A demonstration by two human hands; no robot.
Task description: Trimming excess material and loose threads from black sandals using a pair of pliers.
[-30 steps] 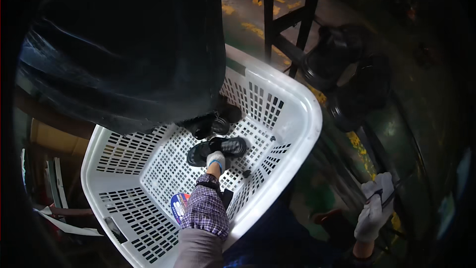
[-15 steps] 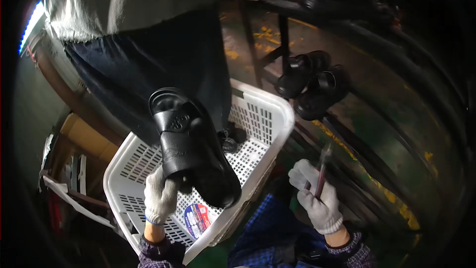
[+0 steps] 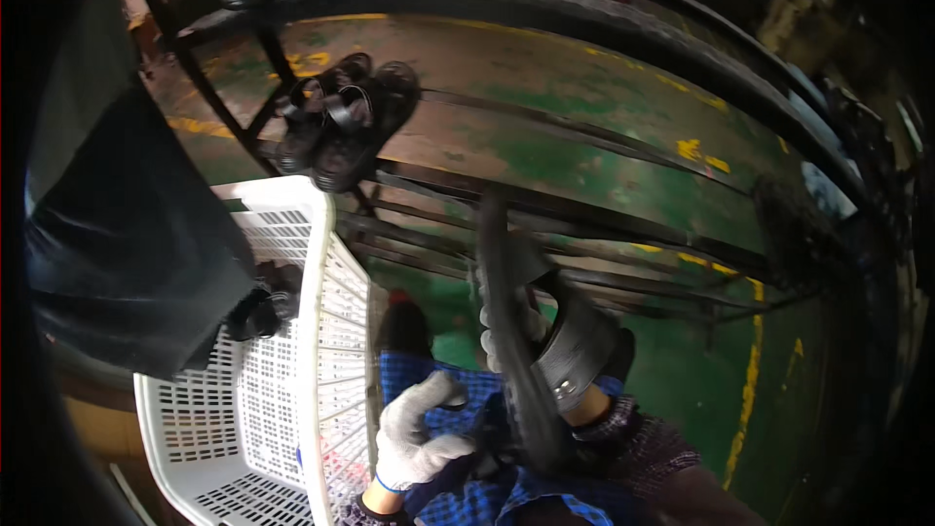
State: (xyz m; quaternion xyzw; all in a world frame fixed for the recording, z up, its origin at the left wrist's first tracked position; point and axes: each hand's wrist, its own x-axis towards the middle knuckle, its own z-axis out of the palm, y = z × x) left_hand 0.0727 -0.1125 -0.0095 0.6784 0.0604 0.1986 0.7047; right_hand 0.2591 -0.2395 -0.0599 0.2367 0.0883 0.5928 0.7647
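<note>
Sandal (image 3: 545, 360) in R hand (image 3: 506, 326) grip, L hand (image 3: 419, 433) just beside, basket (image 3: 292, 399) left

Black sandal held upright

The black sandal (image 3: 545, 360) stands on edge, its dark sole turned left and its wide buckled strap bulging to the right.

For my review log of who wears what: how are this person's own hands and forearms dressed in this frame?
Both hands wear white knit work gloves. The left hand has a glove with a blue band at its cuff. The right hand is mostly hidden, so only its white gloved fingers show. The forearm behind it wears a dark sleeve with a fine speckled or checked weave. Blue checked fabric lies beneath the hands.
</note>
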